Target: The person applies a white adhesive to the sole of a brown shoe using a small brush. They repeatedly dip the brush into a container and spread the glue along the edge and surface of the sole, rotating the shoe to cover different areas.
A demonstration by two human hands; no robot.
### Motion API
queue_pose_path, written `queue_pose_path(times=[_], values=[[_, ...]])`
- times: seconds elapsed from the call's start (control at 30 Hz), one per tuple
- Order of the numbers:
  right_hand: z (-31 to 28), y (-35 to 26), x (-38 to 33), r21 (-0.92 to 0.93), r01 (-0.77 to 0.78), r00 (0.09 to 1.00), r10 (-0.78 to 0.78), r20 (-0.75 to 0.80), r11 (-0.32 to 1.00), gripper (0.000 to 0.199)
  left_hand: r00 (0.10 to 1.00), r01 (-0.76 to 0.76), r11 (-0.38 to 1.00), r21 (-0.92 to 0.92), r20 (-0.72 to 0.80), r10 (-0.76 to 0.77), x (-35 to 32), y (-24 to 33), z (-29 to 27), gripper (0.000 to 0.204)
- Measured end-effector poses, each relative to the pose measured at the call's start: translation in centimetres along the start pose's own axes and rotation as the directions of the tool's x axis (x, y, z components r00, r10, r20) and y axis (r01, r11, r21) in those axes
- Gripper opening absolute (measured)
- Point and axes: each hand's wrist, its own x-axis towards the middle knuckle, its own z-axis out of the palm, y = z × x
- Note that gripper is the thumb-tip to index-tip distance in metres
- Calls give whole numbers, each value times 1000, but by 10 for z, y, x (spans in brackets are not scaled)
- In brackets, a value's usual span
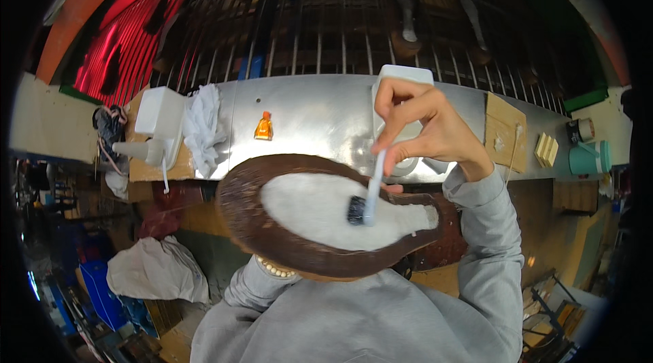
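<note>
Right hand (pixel 435 125) holding brush (pixel 375 189), white-centred brown piece (pixel 309 210)

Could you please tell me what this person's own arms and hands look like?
Both arms are in long, plain grey sleeves, loosely creased: the right sleeve ends in a bunched cuff, and the left sleeve is only partly visible. A bracelet of round cream beads circles the left wrist. The right grip wears no visible glove; the other is largely hidden.

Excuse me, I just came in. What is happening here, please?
The person's right hand holds a brush, its dark bristles at the white face of a brown shoe-shaped piece. A bead bracelet shows below; the left hand is mostly hidden. An orange bottle is on the metal table beyond.
</note>
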Motion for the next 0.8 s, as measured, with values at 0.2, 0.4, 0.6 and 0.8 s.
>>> queue_pose_path(times=[0.2, 0.4, 0.6, 0.8], values=[[-56, 30, -57, -18, -113, 992, 112, -56, 993, 21, 999, -41, 979, -197, -11, 40, 11, 1, -11, 96], [-70, 85, -121, 378, -131, 555, 384, -738, 916, 18, 885, -380, 909, -172, 219, 411, 51, 47, -68, 123], [-54, 158, -171, 239, -453, 160, 342, -926, 859, 19, 996, 79, 968, -240, -12, -84, 110, 80, -142, 64], [-38, 181, -193, 33, -507, 153, 127, -980, 861, 14, 917, 396, 406, -823, 371, -143, 218, 51, -222, 52]])
